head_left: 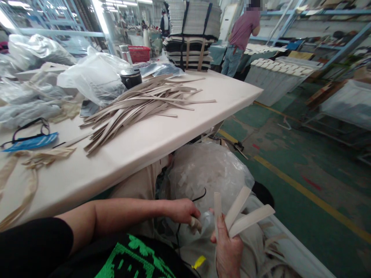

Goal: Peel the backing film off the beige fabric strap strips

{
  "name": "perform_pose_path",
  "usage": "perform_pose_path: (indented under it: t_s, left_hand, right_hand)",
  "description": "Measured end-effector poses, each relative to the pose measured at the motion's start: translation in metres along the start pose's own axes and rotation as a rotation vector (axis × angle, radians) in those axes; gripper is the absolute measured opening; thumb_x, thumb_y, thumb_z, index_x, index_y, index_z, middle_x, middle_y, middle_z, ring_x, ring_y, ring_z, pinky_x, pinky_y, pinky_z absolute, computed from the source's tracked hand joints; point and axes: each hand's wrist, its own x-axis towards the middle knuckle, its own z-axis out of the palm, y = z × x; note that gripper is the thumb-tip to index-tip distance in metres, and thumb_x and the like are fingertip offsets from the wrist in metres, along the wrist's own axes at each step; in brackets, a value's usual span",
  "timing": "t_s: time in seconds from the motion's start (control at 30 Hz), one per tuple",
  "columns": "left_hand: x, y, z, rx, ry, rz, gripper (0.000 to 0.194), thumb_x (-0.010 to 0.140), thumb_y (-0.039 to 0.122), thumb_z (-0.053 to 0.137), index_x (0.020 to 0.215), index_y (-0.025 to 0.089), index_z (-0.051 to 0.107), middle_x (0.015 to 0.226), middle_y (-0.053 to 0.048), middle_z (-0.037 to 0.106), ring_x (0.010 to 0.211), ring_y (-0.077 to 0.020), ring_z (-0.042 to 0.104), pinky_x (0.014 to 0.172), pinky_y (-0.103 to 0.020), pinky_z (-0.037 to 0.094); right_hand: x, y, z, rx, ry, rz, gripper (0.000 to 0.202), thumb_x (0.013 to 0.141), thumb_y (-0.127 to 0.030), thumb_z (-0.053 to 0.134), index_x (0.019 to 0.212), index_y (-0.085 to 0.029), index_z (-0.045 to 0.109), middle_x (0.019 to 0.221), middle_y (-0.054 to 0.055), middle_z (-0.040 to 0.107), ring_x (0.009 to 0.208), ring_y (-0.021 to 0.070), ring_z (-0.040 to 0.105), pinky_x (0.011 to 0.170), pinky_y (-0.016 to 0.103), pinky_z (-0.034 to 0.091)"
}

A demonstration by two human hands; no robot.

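My right hand (227, 247) is closed around three beige fabric strips (252, 219), whose flat ends fan out above the fingers. My left hand (185, 211) is closed just to the left of it, with a small beige piece (195, 224) at its fingertips. The two hands are apart, over my lap. Behind them stands a clear plastic bag (211, 166) with pale scraps inside. A large pile of similar beige strips (139, 104) lies on the pale table (162, 135).
Glasses (30, 131) lie over a blue packet (34, 142) at the table's left. A black mug (131, 78) and plastic bags (92, 75) stand behind the pile. More strips (275, 251) are in a bin at lower right. A person (242, 33) stands beyond the table.
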Motion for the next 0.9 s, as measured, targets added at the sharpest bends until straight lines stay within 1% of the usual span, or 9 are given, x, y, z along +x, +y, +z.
perform_pose_path:
  t_s: [0.13,0.27,0.37,0.47,0.63,0.77,0.9]
  left_hand:
    - [0.001,0.002,-0.001,-0.290,-0.006,-0.014,0.039,0.072,0.054,0.064,0.079,0.015,0.069,0.065,0.000,0.064,0.062,-0.0086,0.054,0.061,-0.016,0.041]
    - [0.004,0.005,-0.004,-0.560,0.101,0.012,0.048,0.069,0.059,0.064,0.075,0.011,0.066,0.066,-0.003,0.064,0.060,-0.0088,0.052,0.061,-0.020,0.040]
    - [0.006,0.007,-0.006,-0.662,0.182,0.011,0.051,0.067,0.061,0.064,0.072,0.010,0.063,0.065,-0.003,0.063,0.058,-0.0088,0.050,0.061,-0.021,0.040]
    - [0.007,0.006,-0.007,-0.673,0.210,0.018,0.052,0.065,0.062,0.065,0.072,0.010,0.063,0.066,-0.003,0.062,0.059,-0.0086,0.050,0.061,-0.022,0.039]
    - [0.007,0.003,-0.005,-0.622,0.186,0.031,0.055,0.066,0.064,0.063,0.076,0.010,0.065,0.072,-0.004,0.063,0.060,-0.0088,0.049,0.060,-0.022,0.038]
    - [0.005,0.005,-0.004,-0.574,0.183,0.032,0.056,0.065,0.065,0.063,0.078,0.010,0.066,0.070,-0.003,0.062,0.063,-0.0098,0.049,0.062,-0.022,0.038]
    - [0.004,0.006,-0.002,-0.557,0.151,0.039,0.057,0.063,0.065,0.063,0.077,0.010,0.067,0.070,-0.003,0.062,0.064,-0.0103,0.048,0.063,-0.022,0.038]
  right_hand:
    - [0.000,-0.001,0.001,0.017,0.046,0.013,0.055,0.074,-0.059,0.058,0.095,-0.010,0.069,0.043,-0.007,0.040,0.048,0.0132,0.040,0.054,0.026,0.034]
    - [-0.002,-0.004,-0.001,0.011,0.002,-0.031,0.048,0.080,-0.057,0.052,0.103,-0.018,0.066,0.045,-0.008,0.038,0.047,0.0123,0.037,0.055,0.026,0.032]
    - [-0.004,-0.006,-0.002,-0.006,-0.019,-0.042,0.048,0.081,-0.058,0.050,0.101,-0.018,0.066,0.045,-0.008,0.038,0.047,0.0125,0.038,0.055,0.027,0.032]
    - [-0.004,-0.006,-0.001,-0.014,-0.031,-0.031,0.052,0.079,-0.060,0.051,0.099,-0.016,0.067,0.045,-0.007,0.039,0.047,0.0132,0.039,0.053,0.027,0.031]
    - [-0.001,-0.003,0.000,0.003,-0.020,0.000,0.056,0.075,-0.064,0.053,0.092,-0.013,0.069,0.044,-0.006,0.040,0.047,0.0126,0.040,0.052,0.027,0.032]
    - [0.002,0.005,-0.001,-0.007,-0.031,0.015,0.054,0.076,-0.062,0.054,0.091,-0.013,0.070,0.043,-0.006,0.041,0.046,0.0127,0.040,0.052,0.027,0.033]
    - [0.004,0.010,-0.002,-0.017,-0.052,0.013,0.048,0.078,-0.059,0.054,0.090,-0.015,0.069,0.043,-0.006,0.041,0.047,0.0126,0.041,0.053,0.026,0.034]
